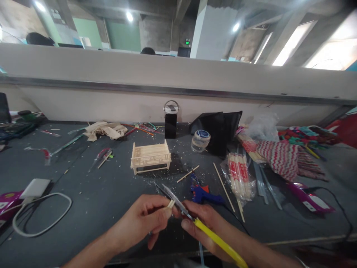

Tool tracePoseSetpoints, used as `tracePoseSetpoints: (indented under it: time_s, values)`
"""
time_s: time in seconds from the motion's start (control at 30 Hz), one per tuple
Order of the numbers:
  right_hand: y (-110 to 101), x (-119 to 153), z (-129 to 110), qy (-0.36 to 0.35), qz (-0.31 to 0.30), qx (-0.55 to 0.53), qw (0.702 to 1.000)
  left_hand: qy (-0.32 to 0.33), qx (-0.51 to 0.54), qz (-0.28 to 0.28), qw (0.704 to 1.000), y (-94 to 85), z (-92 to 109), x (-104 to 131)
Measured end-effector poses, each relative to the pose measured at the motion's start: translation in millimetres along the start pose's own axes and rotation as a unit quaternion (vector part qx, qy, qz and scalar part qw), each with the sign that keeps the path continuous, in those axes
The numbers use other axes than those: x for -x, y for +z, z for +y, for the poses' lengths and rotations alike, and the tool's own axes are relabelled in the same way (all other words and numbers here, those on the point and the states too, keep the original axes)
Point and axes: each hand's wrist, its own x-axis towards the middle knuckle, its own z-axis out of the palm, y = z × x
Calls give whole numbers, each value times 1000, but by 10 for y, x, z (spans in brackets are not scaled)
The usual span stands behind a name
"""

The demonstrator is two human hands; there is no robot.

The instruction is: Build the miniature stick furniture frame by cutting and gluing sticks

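My left hand (146, 216) pinches short pale wooden sticks (171, 203) between thumb and fingers, near the table's front edge. My right hand (209, 223) is closed on yellow-handled scissors (216, 239), their metal blades pointing away to the upper left. The blades lie right beside the stick ends; whether they touch the wood I cannot tell. Just beyond my hands stands a small wooden model (152, 156) like a bench or bed, with a railing. A blue hot glue gun (205, 195) lies close past my right hand.
Loose sticks (224, 187) and a bag of sticks (238, 175) lie to the right, near striped knitted cloth (279, 158). Farther back are a lidded jar (200, 141) and a black phone-like object (170, 125). A white cable (69, 208) loops at left. Wood chips litter the table (111, 193).
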Motion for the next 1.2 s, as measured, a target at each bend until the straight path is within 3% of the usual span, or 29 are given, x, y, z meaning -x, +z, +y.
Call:
tracePoseSetpoints:
  time_s: [0.17, 0.27, 0.4, 0.6, 0.7, 0.8, 0.9, 1.0, 1.1, 1.2]
  values:
    - [54, -85, 195, -22, 5, 35, 999, -29, -52, -66, 996, 73, -15, 27]
    - [-78, -49, 189, -21, 56, 75, 995, -14, -17, -38, 999, -28, -17, 94]
    - [-181, 25, 83, -3, 110, 50, 993, 6, 17, -2, 1000, -133, -6, 141]
    - [-28, 3, -69, -22, 165, -69, 984, 10, 5, 83, 997, -91, -31, 57]
    - [26, -80, -99, -49, 194, -81, 977, -7, -52, 90, 995, -52, -84, 16]
    - [72, -161, -99, -62, 185, -89, 977, -22, -88, 86, 992, -15, -138, -3]
    - [108, -196, -65, -52, 191, -102, 975, -27, -105, 87, 990, -87, -172, 33]
    - [105, -196, 19, -32, 225, -146, 963, -23, -184, 164, 969, -329, -183, 141]
    - [81, -214, 102, -21, 251, -179, 951, 17, -302, 292, 907, -548, -171, 242]
    - [89, -283, 111, -16, 251, -152, 956, 58, -342, 303, 887, -496, -131, 214]
